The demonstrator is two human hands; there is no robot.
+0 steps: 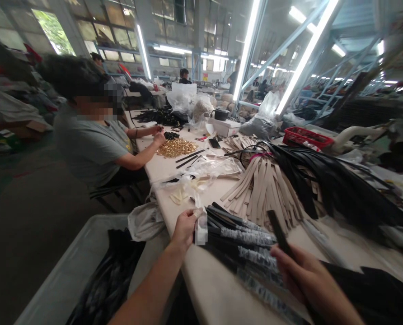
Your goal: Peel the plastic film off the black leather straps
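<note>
My left hand (184, 228) is closed on a small whitish strip (201, 228) at the table's near edge; whether it is plastic or paper I cannot tell. My right hand (299, 271), at the lower right, grips a dark flat strap (278, 232) whose upper end points up and away. Between the hands lie black straps (218, 221) with crinkled clear wrapping (252, 257) around them. Behind them a bundle of beige strips (262, 185) fans out over the table.
A seated person (86, 131) works at the table (167, 203) on the left, beside a pile of gold-coloured pieces (176, 148). Long black straps (337, 185) and a red basket (306, 136) lie right. A pale bin (52, 289) stands lower left.
</note>
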